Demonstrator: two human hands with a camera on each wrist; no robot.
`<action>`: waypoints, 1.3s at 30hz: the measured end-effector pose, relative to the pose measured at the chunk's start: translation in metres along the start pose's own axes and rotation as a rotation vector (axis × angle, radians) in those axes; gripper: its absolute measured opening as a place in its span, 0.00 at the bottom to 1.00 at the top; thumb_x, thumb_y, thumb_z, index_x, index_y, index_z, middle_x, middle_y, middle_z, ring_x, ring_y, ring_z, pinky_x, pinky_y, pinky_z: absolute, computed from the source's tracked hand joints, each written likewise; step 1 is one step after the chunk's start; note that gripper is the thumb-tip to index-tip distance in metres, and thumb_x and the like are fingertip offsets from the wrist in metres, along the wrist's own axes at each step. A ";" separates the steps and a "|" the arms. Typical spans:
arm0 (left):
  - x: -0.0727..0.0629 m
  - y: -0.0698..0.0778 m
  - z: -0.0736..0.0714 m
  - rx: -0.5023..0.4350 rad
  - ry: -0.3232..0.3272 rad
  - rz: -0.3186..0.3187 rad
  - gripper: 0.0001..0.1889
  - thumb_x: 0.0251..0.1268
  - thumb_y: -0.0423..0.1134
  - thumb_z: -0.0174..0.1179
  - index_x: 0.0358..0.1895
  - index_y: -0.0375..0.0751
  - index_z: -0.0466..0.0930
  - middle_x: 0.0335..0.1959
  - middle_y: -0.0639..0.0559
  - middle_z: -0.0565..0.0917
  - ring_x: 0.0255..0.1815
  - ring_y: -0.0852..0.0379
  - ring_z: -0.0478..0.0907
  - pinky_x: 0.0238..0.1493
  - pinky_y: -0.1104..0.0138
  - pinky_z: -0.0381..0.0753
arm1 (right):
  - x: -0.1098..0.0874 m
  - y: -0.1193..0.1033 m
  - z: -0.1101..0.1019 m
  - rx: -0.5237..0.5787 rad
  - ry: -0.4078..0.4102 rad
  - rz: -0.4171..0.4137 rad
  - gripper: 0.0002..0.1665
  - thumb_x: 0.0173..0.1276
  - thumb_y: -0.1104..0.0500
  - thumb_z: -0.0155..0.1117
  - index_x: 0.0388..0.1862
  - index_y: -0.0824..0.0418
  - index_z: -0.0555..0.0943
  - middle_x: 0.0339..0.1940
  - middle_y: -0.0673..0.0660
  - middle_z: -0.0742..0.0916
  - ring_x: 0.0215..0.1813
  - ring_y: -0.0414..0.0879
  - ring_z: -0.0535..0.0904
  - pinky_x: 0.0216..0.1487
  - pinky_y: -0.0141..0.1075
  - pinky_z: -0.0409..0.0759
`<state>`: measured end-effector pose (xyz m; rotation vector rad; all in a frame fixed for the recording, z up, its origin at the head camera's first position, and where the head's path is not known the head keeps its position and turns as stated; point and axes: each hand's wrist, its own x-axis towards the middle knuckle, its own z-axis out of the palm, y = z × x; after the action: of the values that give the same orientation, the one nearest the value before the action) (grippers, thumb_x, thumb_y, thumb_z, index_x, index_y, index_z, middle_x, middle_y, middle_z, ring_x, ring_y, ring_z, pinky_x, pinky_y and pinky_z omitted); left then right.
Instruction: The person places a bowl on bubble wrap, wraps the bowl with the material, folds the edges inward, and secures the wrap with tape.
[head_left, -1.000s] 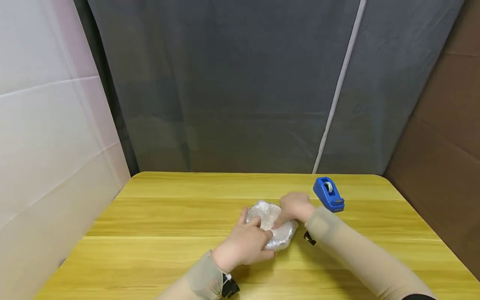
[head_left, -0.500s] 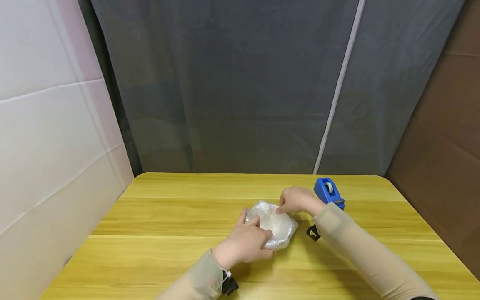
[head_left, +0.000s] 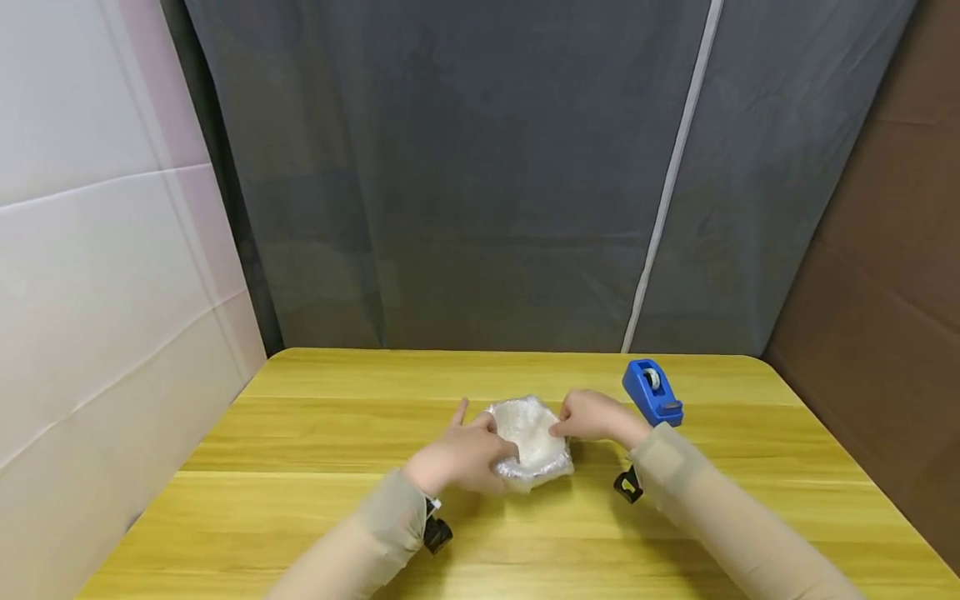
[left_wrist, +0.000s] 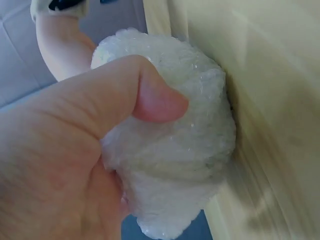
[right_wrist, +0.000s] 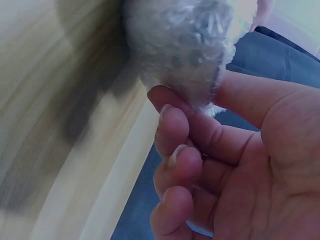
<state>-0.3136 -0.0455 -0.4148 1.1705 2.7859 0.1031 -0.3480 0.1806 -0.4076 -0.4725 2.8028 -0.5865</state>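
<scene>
A bundle in clear bubble wrap (head_left: 531,433), roundish and dished in the middle, is between my hands at the centre of the table; what the wrap covers is hidden. From the near left, my left hand (head_left: 463,457) grips it. In the left wrist view the left thumb (left_wrist: 160,102) lies along its side, and the other fingers go behind it. My right hand (head_left: 597,415) is at its right edge. The right wrist view shows that hand pinching a corner of the bubble wrap (right_wrist: 177,45) between thumb and forefinger, with the other fingers curled.
A blue tape dispenser (head_left: 652,392) with a roll of tape in it stands behind my right wrist, near the table's far edge. The wood-grain table (head_left: 360,417) is bounded by a dark cloth (head_left: 450,183) behind, a white one on the left and a brown one on the right.
My right hand has gone from the top of the bundle to its right edge. The bundle has turned and shifted slightly left, and my left hand has moved left with it.
</scene>
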 end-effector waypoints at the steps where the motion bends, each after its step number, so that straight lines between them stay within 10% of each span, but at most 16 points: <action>1: 0.001 -0.003 0.000 -0.005 0.005 -0.003 0.11 0.55 0.58 0.64 0.40 0.64 0.81 0.24 0.72 0.74 0.55 0.57 0.67 0.69 0.35 0.37 | 0.001 -0.001 0.001 -0.008 0.009 0.004 0.30 0.64 0.53 0.68 0.09 0.54 0.63 0.10 0.46 0.63 0.15 0.39 0.55 0.19 0.31 0.55; 12: 0.015 -0.026 -0.003 0.029 0.009 -0.054 0.19 0.49 0.59 0.70 0.47 0.65 0.84 0.38 0.72 0.80 0.62 0.57 0.66 0.69 0.36 0.36 | 0.007 -0.008 0.004 -0.086 0.071 0.007 0.28 0.66 0.51 0.64 0.10 0.53 0.65 0.10 0.46 0.65 0.15 0.39 0.58 0.19 0.32 0.56; 26: 0.009 -0.019 0.001 0.169 0.101 0.025 0.24 0.57 0.58 0.65 0.58 0.61 0.80 0.61 0.64 0.77 0.66 0.56 0.67 0.70 0.36 0.42 | 0.005 0.006 -0.002 0.000 0.045 -0.047 0.22 0.65 0.52 0.65 0.15 0.63 0.78 0.10 0.46 0.69 0.15 0.38 0.61 0.18 0.30 0.58; 33: 0.003 -0.021 -0.002 0.160 0.103 0.022 0.30 0.54 0.42 0.70 0.64 0.55 0.75 0.66 0.57 0.73 0.70 0.53 0.63 0.70 0.37 0.43 | 0.004 0.011 -0.007 0.005 0.036 -0.024 0.22 0.70 0.47 0.60 0.25 0.62 0.85 0.19 0.52 0.82 0.20 0.41 0.71 0.21 0.32 0.68; 39: -0.006 -0.029 -0.009 0.051 0.118 0.009 0.37 0.52 0.50 0.72 0.68 0.50 0.71 0.69 0.52 0.70 0.72 0.49 0.60 0.70 0.38 0.44 | 0.001 0.021 -0.015 0.024 0.112 -0.012 0.21 0.70 0.47 0.59 0.26 0.60 0.83 0.17 0.49 0.76 0.19 0.41 0.66 0.21 0.33 0.63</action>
<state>-0.3313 -0.0705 -0.4087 1.2267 2.9021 0.1059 -0.3588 0.2034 -0.4029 -0.4664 2.8961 -0.6684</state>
